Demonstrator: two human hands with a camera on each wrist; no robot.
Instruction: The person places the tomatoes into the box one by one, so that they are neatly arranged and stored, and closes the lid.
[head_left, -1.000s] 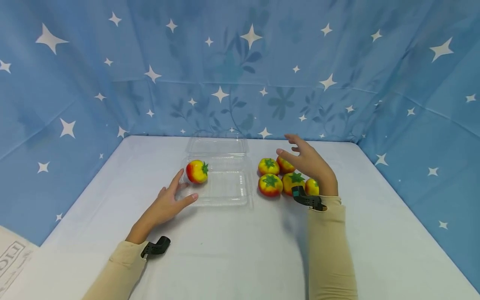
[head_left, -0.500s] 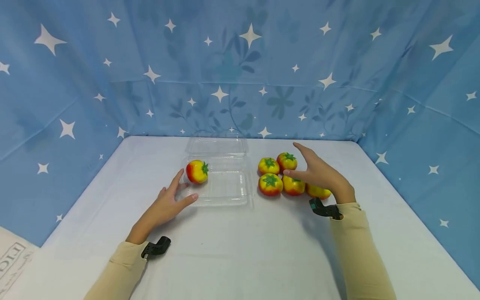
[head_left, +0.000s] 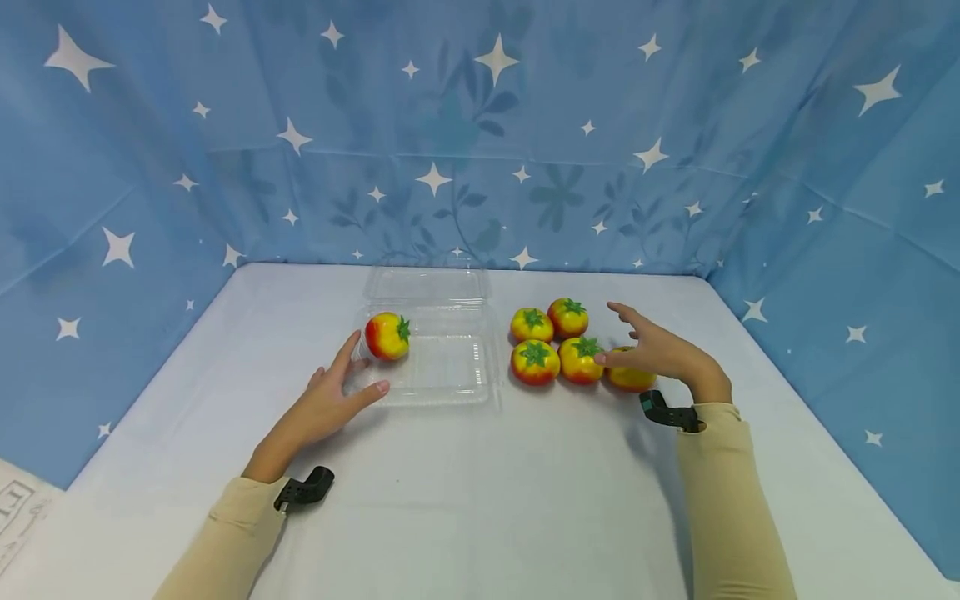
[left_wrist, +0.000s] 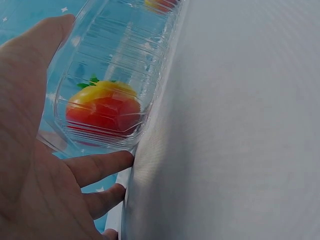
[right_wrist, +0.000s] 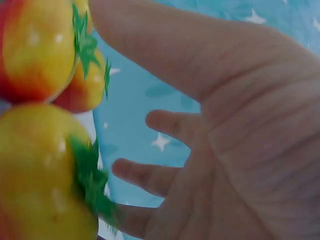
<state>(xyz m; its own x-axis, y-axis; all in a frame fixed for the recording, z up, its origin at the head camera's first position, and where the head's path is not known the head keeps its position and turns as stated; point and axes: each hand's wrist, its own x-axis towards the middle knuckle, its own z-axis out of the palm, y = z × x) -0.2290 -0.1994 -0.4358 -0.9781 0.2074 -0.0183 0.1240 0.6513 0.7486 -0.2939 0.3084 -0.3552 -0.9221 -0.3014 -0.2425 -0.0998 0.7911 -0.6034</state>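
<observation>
- We find the right hand over the rightmost fruit, its fingers spread apart and thumb held away from them.
- The thumb tip comes between that rightmost fruit and the middle front fruit in our head view; we cannot tell whether it touches either.
- In the right wrist view we see one fruit's green leaves overlap a fingertip, with contact again unclear to us.
- We see the left hand at the left end of the clear container, fingers extended and thumb apart, near the front left corner; we cannot tell how firmly they touch the plastic.
- The boxed fruit lies inside the container at its left end, just beyond those fingers, tipped over so that its leaves face right.
- The container lies left of the middle of the worktop, its lid folded back toward the far edge.
- To the container's right we count five fruits in two rows: the left front fruit heads the nearer three, and behind sit the left back fruit and right back fruit.
- All look glossy to us, yellow blending into red, with star-shaped green tops on those that show them; the hand partly covers the rightmost.
</observation>
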